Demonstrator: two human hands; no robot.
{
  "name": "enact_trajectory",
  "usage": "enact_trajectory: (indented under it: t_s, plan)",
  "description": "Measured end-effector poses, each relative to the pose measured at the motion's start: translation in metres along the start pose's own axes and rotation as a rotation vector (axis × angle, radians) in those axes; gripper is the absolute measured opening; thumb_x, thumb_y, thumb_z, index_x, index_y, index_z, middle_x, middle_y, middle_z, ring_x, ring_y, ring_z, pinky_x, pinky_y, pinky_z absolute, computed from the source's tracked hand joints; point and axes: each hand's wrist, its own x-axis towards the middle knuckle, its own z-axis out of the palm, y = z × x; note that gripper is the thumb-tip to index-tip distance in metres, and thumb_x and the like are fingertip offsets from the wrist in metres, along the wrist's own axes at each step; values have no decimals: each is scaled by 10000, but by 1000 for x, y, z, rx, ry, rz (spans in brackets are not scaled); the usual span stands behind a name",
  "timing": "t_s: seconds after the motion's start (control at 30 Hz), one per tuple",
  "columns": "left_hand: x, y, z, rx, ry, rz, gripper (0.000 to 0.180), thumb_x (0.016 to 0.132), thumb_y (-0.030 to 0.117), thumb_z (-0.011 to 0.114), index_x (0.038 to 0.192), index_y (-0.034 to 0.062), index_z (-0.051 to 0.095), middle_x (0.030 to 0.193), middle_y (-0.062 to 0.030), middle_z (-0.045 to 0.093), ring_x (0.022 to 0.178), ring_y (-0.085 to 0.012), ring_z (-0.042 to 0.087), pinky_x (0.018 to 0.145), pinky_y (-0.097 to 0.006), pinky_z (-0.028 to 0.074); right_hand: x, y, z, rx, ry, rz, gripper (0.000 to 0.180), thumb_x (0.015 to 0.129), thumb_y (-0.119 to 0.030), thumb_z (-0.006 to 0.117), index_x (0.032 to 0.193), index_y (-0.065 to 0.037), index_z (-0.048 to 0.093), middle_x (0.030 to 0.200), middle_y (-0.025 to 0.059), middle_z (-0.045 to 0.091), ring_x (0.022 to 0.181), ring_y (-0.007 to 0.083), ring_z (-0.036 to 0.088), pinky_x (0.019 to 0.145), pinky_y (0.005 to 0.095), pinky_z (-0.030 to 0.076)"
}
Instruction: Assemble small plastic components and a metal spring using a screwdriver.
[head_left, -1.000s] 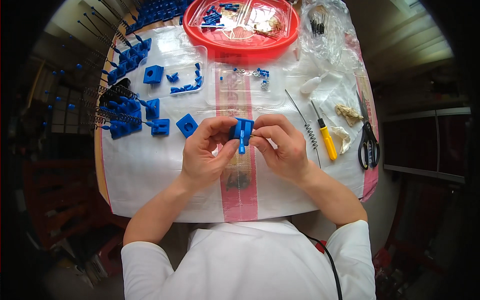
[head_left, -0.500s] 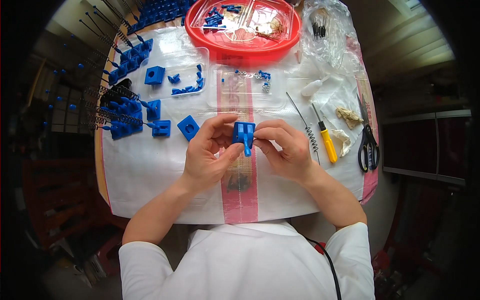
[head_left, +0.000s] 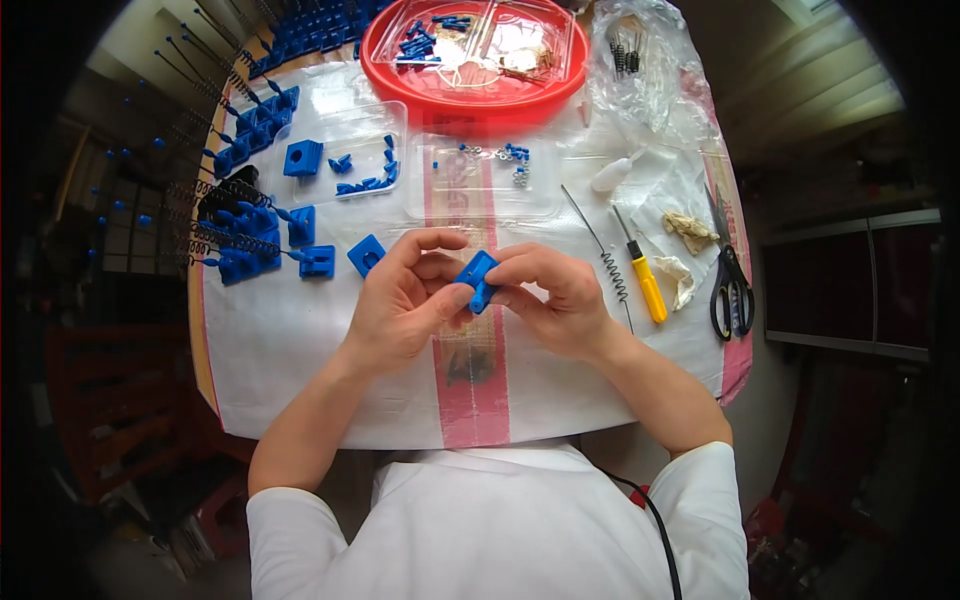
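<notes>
Over a table (head_left: 201, 350) spread with a white sheet (head_left: 290, 375), a person is holding a blue plastic block (head_left: 476, 267) in both bare hands, the piece showing against the pink-edged band (head_left: 474, 410) that is running down the middle. Neither hand is lying nearer: the left hand (head_left: 395, 305) is meeting the block from its left and near side, the right hand (head_left: 558, 300) from its right. The left grip is clamping the piece, its thumb pressing the near left edge and bent fingers tucking in behind, while its index finger is standing clear on the far side; the contact underneath is staying hidden from view. The right grip is pinching the opposite side between thumb and forefinger. The block's long axis is running aslant, from far right toward near left, and a short blue rod (head_left: 482, 298) is jutting from its near side, pointing toward the person between the two thumbs. Just beyond the left hand, a blue square plate (head_left: 361, 249) with a round hole is lying on the sheet. Near the right hand, on its outer side, a coiled dark wire (head_left: 614, 277) is lying, with a yellow-handled screwdriver (head_left: 651, 287) and black-handled scissors (head_left: 734, 290) resting farther right.
</notes>
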Motion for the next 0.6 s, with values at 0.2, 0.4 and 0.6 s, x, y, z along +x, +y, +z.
enact_trajectory:
  t_s: [0.2,0.4,0.6]
  plan:
    - [-5,30,4,601,131,115,325,917,48,676,1216,-12,565,1008,-73,657,801,-83,609,664,-231,482,-3,-3,-1,279,63,298,245,856,114,652,1083,22,642,1004,103,696,930,175,700,797,295,584]
    - [19,64,12,1241,135,336,286,855,-19,648,1141,-6,632,1007,-130,648,807,-233,618,683,-306,479,-8,3,-1,239,16,299,229,881,108,622,1097,33,632,999,95,694,942,172,700,822,295,584]
    - [92,31,-8,1503,177,539,285,816,15,678,1100,11,660,1096,-138,640,1060,-327,585,931,-399,468,0,-2,-4,341,35,390,205,893,105,613,1087,41,629,1021,95,695,976,158,695,845,294,584]
